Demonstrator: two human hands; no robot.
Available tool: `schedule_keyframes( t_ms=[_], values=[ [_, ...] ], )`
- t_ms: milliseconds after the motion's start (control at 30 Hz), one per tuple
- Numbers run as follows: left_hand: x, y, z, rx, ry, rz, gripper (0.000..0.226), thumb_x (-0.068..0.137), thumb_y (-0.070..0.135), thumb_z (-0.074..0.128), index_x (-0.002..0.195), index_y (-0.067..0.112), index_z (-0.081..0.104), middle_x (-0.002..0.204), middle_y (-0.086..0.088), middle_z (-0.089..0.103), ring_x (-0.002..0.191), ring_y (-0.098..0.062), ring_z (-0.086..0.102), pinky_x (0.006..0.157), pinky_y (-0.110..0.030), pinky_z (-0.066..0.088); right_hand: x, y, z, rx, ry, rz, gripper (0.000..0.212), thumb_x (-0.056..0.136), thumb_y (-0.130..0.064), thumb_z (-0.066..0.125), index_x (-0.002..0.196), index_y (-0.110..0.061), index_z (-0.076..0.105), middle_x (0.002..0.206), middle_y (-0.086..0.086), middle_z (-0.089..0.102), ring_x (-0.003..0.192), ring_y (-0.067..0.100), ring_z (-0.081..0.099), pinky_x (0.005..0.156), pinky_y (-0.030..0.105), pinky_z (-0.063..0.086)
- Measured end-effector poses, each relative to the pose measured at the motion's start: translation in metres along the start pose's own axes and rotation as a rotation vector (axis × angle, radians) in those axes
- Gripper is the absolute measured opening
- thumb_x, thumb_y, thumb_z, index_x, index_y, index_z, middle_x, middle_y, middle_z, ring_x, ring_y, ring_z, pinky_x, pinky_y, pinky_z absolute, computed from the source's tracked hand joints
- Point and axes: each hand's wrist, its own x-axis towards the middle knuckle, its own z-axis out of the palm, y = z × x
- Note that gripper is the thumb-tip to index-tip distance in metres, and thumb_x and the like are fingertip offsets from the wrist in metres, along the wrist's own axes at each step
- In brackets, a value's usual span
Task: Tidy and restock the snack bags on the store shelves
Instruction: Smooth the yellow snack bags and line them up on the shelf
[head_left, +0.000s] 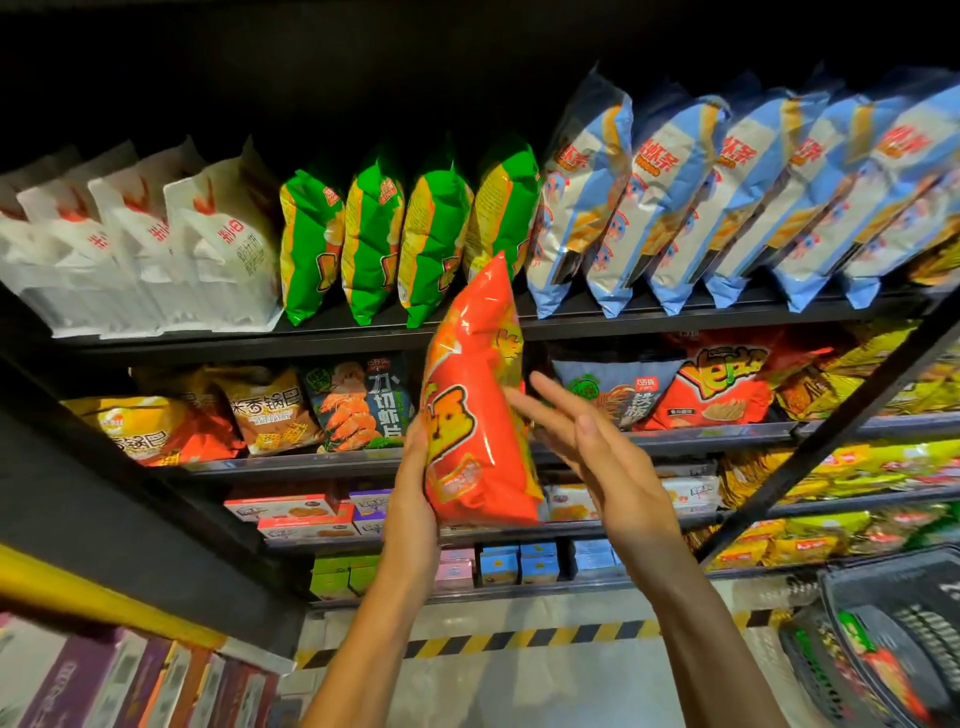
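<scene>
An orange-red snack bag (475, 395) stands upright in the air in front of the shelves, its top reaching the top shelf's edge (363, 335). My left hand (413, 493) grips the bag's lower left side. My right hand (576, 436) is beside the bag on the right, fingers straight, fingertips touching or nearly touching its right edge. Behind the bag on the top shelf stand several green bags (374, 239), with white bags (156, 244) to their left and blue-and-white bags (675, 197) to their right.
The second shelf (311, 462) carries mixed bags, among them a matching red bag (722, 384). Lower shelves hold small boxes (306, 514) and yellow packets (857, 467). A dark basket (893, 639) with snacks sits at lower right. Yellow-black tape (519, 642) marks the floor.
</scene>
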Motion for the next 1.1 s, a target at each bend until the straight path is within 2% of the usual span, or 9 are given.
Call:
schedule_keyframes(
  t_ms=[267,367,433,533,667,833,933,1000,1100],
  values=[
    [-0.004,-0.002,-0.003,0.005,-0.008,-0.014,0.028,0.110,0.030,0.032,0.109,0.028,0.060,0.080,0.013,0.079,0.071,0.000,0.074,0.058,-0.019,0.058,-0.005,-0.006,0.009,-0.002,-0.081,-0.064,0.044,0.109,-0.028,0.035,0.149,-0.020,0.051,0.149,-0.012,0.057,0.145,0.009,0.045,0.117,0.034,0.041],
    [-0.005,0.001,-0.004,0.061,-0.005,0.023,0.029,0.105,0.040,0.038,0.128,0.035,0.055,0.115,0.011,0.075,0.091,0.002,0.073,0.068,-0.017,0.059,-0.008,-0.008,0.010,-0.006,-0.090,-0.054,0.049,0.105,-0.038,0.035,0.149,-0.024,0.053,0.153,-0.012,0.053,0.147,0.012,0.043,0.119,0.046,0.039],
    [-0.009,0.005,-0.004,0.172,-0.053,0.099,0.044,0.097,0.047,0.042,0.141,0.044,0.042,0.129,0.028,0.064,0.109,0.010,0.066,0.079,-0.014,0.056,-0.010,-0.008,0.009,0.033,-0.120,-0.024,0.050,0.103,-0.040,0.040,0.152,-0.030,0.047,0.152,-0.017,0.052,0.145,0.010,0.045,0.114,0.038,0.044],
    [-0.014,0.011,-0.008,0.302,-0.167,0.220,0.055,0.097,0.040,0.043,0.150,0.042,0.029,0.115,0.051,0.058,0.113,0.022,0.057,0.084,-0.008,0.052,-0.011,-0.007,0.003,0.108,-0.150,0.052,0.052,0.102,-0.030,0.056,0.152,-0.032,0.040,0.138,-0.022,0.063,0.130,0.008,0.060,0.100,0.024,0.053],
    [-0.017,0.018,-0.019,0.428,-0.343,0.382,0.077,0.099,0.046,0.054,0.161,0.039,0.010,0.154,0.040,0.032,0.139,0.013,0.040,0.104,-0.016,0.047,-0.007,-0.007,-0.007,0.082,-0.004,0.032,0.044,0.097,-0.019,0.054,0.137,-0.036,0.049,0.121,-0.031,0.069,0.118,-0.006,0.064,0.089,0.014,0.053],
    [-0.018,0.023,-0.016,0.609,-0.407,0.564,0.054,0.101,0.045,0.053,0.151,0.025,0.048,0.169,0.008,0.019,0.153,-0.006,0.025,0.111,-0.022,0.042,-0.010,-0.007,-0.015,0.092,0.042,0.058,0.050,0.096,-0.028,0.051,0.144,-0.037,0.044,0.124,-0.035,0.066,0.121,-0.009,0.060,0.088,0.010,0.051],
    [-0.018,0.025,-0.013,0.647,-0.333,0.634,0.047,0.105,0.044,0.046,0.138,0.016,0.062,0.164,0.002,0.034,0.151,-0.010,0.031,0.108,-0.017,0.041,-0.015,-0.012,-0.023,0.011,0.075,-0.033,0.062,0.099,-0.031,0.057,0.157,-0.033,0.032,0.143,-0.038,0.051,0.135,-0.013,0.046,0.096,0.007,0.045],
    [-0.019,0.026,-0.012,0.624,-0.271,0.627,0.049,0.105,0.049,0.045,0.135,0.016,0.065,0.154,0.005,0.050,0.146,-0.011,0.041,0.110,-0.016,0.038,-0.021,-0.018,-0.030,-0.116,0.048,-0.160,0.065,0.095,-0.026,0.066,0.155,-0.031,0.039,0.165,-0.023,0.029,0.151,0.000,0.030,0.112,0.019,0.040],
    [-0.021,0.025,-0.010,0.534,-0.270,0.498,0.044,0.104,0.044,0.045,0.133,0.019,0.067,0.141,0.009,0.063,0.139,-0.012,0.051,0.116,-0.040,0.041,-0.027,-0.021,-0.032,-0.233,-0.078,-0.258,0.066,0.083,-0.020,0.078,0.145,-0.022,0.055,0.165,-0.014,0.033,0.155,0.011,0.027,0.120,0.029,0.034]
  ],
)
